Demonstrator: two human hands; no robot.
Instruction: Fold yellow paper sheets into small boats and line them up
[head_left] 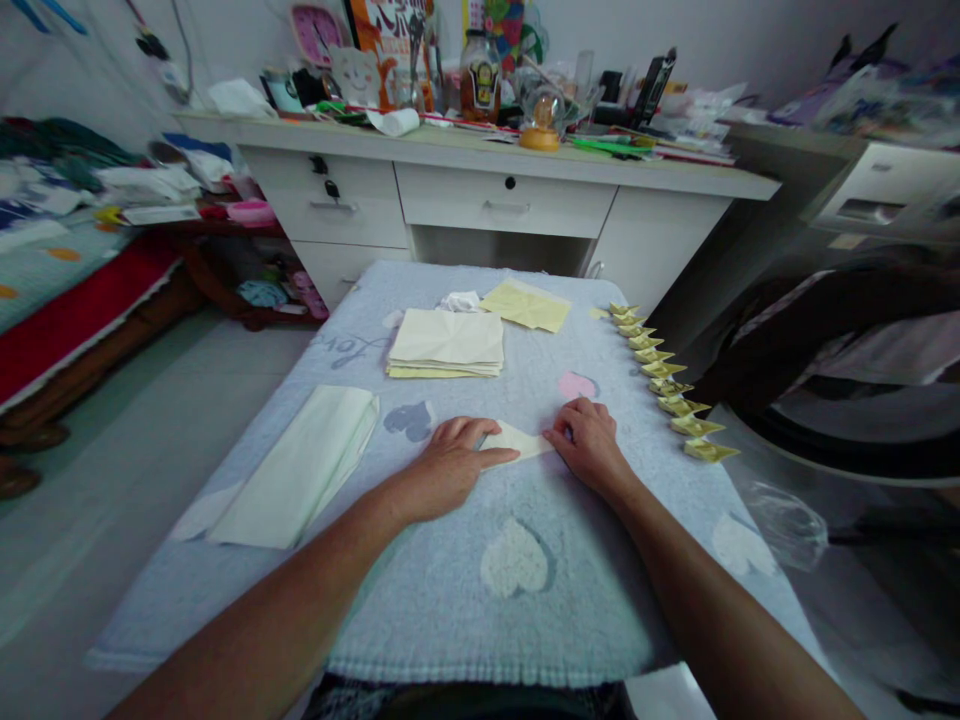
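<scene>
A small piece of folded cream paper (517, 440) lies on the cloth-covered table between my hands. My left hand (454, 468) holds its left end down, with the thumb and index finger on the paper. The fingers of my right hand (589, 440) are closed on the narrow right end, and the fingertips are partly hidden. Beyond my hands is a stack of cream and yellow paper sheets (447, 343). Along the right side of the table runs a row of several folded yellow paper shapes (677, 405) with pointed ends.
A folded pale green-white sheet (304, 465) lies at left. Behind the stack are yellow paper (528, 304) and a crumpled white tissue (460, 301). A cluttered white desk (510, 190) stands beyond the table, with a front-loading washing machine (877, 215) on the right.
</scene>
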